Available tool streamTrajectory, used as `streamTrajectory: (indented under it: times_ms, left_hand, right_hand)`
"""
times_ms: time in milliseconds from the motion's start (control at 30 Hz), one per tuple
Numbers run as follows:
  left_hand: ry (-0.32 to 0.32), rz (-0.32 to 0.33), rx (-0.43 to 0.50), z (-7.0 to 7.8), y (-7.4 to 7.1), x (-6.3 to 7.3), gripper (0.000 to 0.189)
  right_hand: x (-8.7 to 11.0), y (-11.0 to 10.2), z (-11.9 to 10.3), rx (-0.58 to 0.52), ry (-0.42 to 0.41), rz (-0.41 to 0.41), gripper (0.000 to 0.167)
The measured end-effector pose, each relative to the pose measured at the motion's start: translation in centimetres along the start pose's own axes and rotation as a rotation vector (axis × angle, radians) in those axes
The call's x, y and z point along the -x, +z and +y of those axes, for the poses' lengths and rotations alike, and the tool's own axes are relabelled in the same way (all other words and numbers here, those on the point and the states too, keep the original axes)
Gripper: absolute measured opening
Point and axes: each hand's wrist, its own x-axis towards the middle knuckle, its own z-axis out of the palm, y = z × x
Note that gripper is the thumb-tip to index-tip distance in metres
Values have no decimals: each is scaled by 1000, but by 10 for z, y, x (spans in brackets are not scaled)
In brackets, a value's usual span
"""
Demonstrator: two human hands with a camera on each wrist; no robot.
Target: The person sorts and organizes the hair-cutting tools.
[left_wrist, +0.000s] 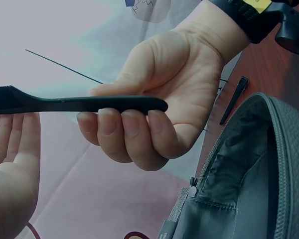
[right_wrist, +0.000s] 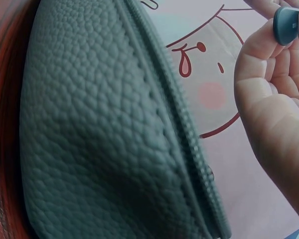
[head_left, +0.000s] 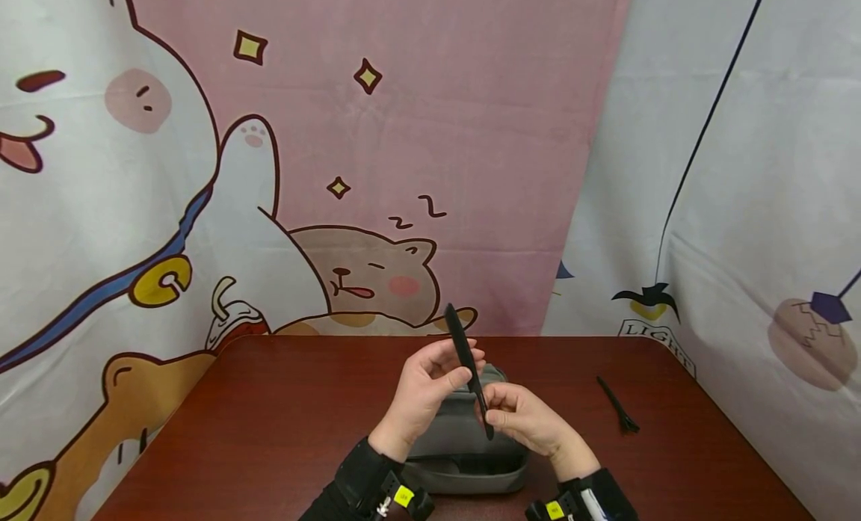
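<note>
Both hands hold a black long-handled comb [head_left: 460, 343], tilted above an open grey zip bag [head_left: 464, 485]. My left hand [head_left: 421, 386] pinches its broader upper part between thumb and fingers. Teeth show along an edge there in the left wrist view. Lower down, my right hand [head_left: 528, 422] grips the handle [left_wrist: 122, 103], fingers curled on one side and thumb on the other. The rounded handle end [right_wrist: 285, 30] carries small pale print in the right wrist view. Behind and below the hands, the bag shows a dark lining [left_wrist: 239, 174].
A slim black clip-like piece [head_left: 617, 407] lies on the red-brown table [head_left: 282, 416], right of the bag. The bag's pebbled side [right_wrist: 94, 124] and zip [right_wrist: 182, 119] fill much of the right wrist view. A printed cloth [head_left: 471, 132] hangs behind the table.
</note>
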Motion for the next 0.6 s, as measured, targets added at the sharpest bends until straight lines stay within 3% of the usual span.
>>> streamTrajectory:
  times_ms: [467, 600]
  left_hand:
    - [-28, 40, -22, 1, 3, 1, 41]
    - [-24, 75, -40, 1, 4, 1, 37]
  right_hand:
    - [1, 1, -1, 7, 42, 30, 20]
    - [1, 2, -2, 120, 50, 110, 21]
